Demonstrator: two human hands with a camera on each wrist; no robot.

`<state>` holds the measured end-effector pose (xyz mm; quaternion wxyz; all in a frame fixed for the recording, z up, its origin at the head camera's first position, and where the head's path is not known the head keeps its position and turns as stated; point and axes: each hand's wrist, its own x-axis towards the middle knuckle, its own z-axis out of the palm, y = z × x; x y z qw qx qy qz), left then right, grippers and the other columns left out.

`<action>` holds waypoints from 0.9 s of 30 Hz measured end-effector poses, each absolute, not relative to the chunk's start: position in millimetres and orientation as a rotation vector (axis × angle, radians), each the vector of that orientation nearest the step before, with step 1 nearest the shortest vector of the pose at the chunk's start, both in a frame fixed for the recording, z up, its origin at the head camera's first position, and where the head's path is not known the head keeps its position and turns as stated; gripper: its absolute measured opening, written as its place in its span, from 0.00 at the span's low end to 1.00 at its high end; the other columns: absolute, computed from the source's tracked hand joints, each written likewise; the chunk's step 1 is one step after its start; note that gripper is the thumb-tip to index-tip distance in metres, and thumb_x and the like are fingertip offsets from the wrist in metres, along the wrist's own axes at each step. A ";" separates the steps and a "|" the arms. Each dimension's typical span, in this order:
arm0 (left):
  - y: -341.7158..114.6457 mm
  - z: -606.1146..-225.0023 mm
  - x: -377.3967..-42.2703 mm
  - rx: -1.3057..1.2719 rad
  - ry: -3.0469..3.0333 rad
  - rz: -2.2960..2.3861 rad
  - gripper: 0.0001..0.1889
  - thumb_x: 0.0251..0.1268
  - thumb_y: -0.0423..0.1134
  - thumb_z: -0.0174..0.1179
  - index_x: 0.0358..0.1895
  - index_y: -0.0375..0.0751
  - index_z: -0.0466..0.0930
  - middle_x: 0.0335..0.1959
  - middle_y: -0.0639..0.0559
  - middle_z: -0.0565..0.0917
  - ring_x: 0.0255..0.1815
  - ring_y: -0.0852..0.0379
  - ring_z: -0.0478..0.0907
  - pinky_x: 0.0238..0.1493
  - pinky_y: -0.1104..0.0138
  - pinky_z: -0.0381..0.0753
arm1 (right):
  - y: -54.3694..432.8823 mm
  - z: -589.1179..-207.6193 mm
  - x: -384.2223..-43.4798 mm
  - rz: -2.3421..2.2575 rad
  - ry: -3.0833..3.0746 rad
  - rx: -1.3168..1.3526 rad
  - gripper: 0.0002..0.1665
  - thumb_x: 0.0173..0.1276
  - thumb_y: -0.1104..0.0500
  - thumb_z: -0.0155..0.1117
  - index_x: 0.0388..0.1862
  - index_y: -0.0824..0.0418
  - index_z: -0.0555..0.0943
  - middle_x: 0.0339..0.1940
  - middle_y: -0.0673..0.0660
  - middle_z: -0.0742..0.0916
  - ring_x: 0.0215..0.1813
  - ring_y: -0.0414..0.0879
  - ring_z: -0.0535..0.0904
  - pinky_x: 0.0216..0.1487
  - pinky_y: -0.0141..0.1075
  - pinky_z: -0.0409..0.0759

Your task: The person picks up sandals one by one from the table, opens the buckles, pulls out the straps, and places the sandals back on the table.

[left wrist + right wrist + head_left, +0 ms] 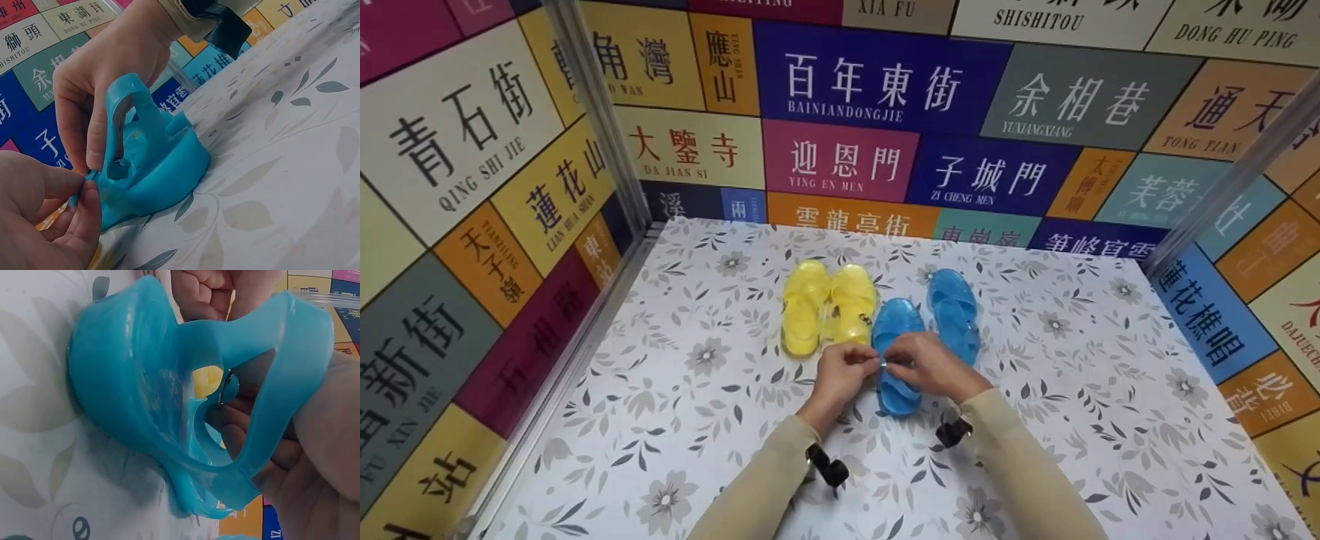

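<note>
A blue jelly sandal (898,399) lies sole down, toe pointing away, between my hands. My left hand (841,377) is at its left side; in the left wrist view its thumb and finger pinch a small blue strap end (75,198). From the other side my right hand (936,363) reaches over the sandal, its fingertips gripping the strap close to the left fingertips. A thin metal buckle (227,387) shows by the right fingers in the right wrist view. The raised heel strap (306,343) partly hides both hands there.
Another blue sandal (952,306) lies just right of the first, slightly farther off. Two yellow sandals (802,309) stand side by side to the left. A floral-patterned cloth (675,420) covers the table. Printed sign panels (877,82) wall the back and both sides.
</note>
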<state>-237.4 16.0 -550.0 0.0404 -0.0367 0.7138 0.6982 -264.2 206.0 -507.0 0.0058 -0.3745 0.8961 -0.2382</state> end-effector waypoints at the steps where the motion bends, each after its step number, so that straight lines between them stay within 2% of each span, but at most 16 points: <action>1: 16.1 -549.3 -237.3 -0.125 2.177 2.140 0.05 0.65 0.28 0.70 0.43 0.34 0.90 0.34 0.50 0.87 0.34 0.59 0.83 0.37 0.69 0.85 | 205.7 -506.8 -264.2 -0.749 2.807 -1.178 0.08 0.73 0.60 0.71 0.47 0.62 0.90 0.43 0.56 0.91 0.45 0.49 0.88 0.49 0.46 0.87; 10: 18.6 -545.9 -236.8 -0.159 2.128 2.152 0.04 0.65 0.28 0.70 0.41 0.36 0.90 0.34 0.49 0.88 0.35 0.58 0.85 0.39 0.68 0.87 | 203.0 -508.8 -262.4 -0.784 2.819 -1.259 0.09 0.73 0.60 0.71 0.48 0.61 0.89 0.44 0.55 0.91 0.46 0.49 0.88 0.49 0.43 0.88; 19: 13.4 -549.0 -239.8 -0.073 2.148 2.153 0.06 0.62 0.26 0.72 0.42 0.35 0.90 0.35 0.47 0.90 0.37 0.57 0.86 0.41 0.68 0.87 | 201.0 -509.7 -261.8 -0.810 2.816 -1.201 0.10 0.73 0.59 0.71 0.49 0.59 0.89 0.46 0.54 0.91 0.50 0.49 0.87 0.54 0.44 0.86; 27: 8.0 -551.9 -237.5 -0.075 2.154 2.113 0.05 0.65 0.27 0.70 0.42 0.34 0.90 0.38 0.48 0.89 0.38 0.58 0.83 0.40 0.69 0.85 | 202.1 -512.9 -261.2 -0.806 2.849 -1.276 0.08 0.71 0.61 0.72 0.47 0.62 0.89 0.43 0.55 0.91 0.46 0.49 0.87 0.49 0.43 0.87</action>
